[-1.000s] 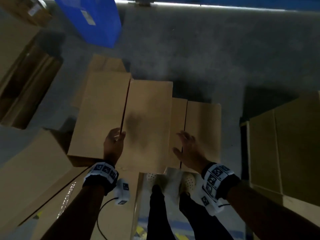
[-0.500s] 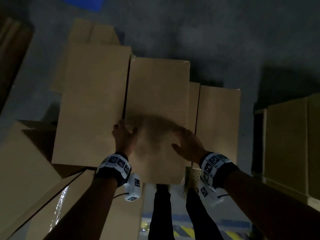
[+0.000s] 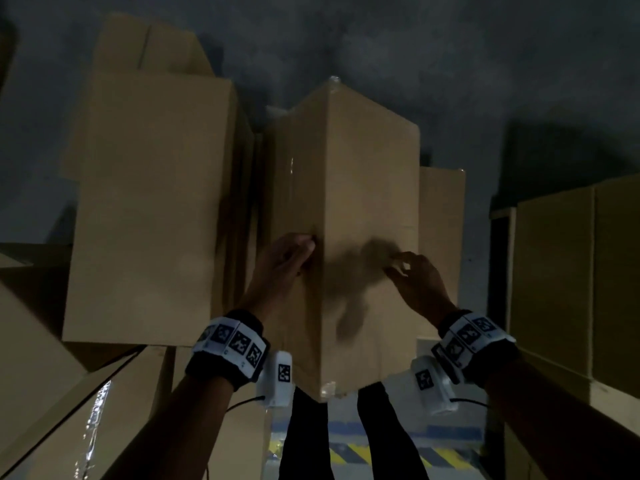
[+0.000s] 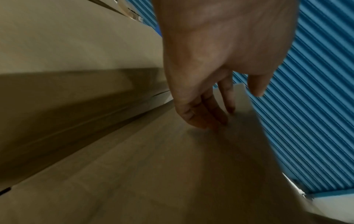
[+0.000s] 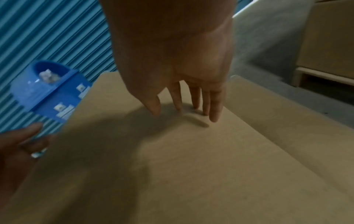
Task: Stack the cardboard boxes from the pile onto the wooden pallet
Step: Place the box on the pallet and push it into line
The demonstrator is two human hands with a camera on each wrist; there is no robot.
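A long cardboard box (image 3: pixel 367 188) in the pile is tipped so that one long edge points up at me. My left hand (image 3: pixel 284 261) lies on its left face beside that edge, fingers (image 4: pixel 212 118) straight against the cardboard (image 4: pixel 153 166). On the right face my right hand (image 3: pixel 412 275) touches the box (image 5: pixel 191 159) with straight fingertips (image 5: pixel 214 116). Neither hand wraps round it. A pale wooden pallet (image 5: pixel 323 75) carrying a box (image 3: pixel 571 271) stands to the right.
More boxes lie around: a large flat one (image 3: pixel 149 209) to the left, one behind at the right (image 3: pixel 441 220), others at the lower left (image 3: pixel 34 358). Grey floor (image 3: pixel 450 64) lies beyond. A blue object (image 5: pixel 49 91) stands before a blue ribbed wall (image 5: pixel 47 37).
The middle box has rolled from lying flat to standing on an edge. Both hands moved up with it, and my head has come closer to the pile.
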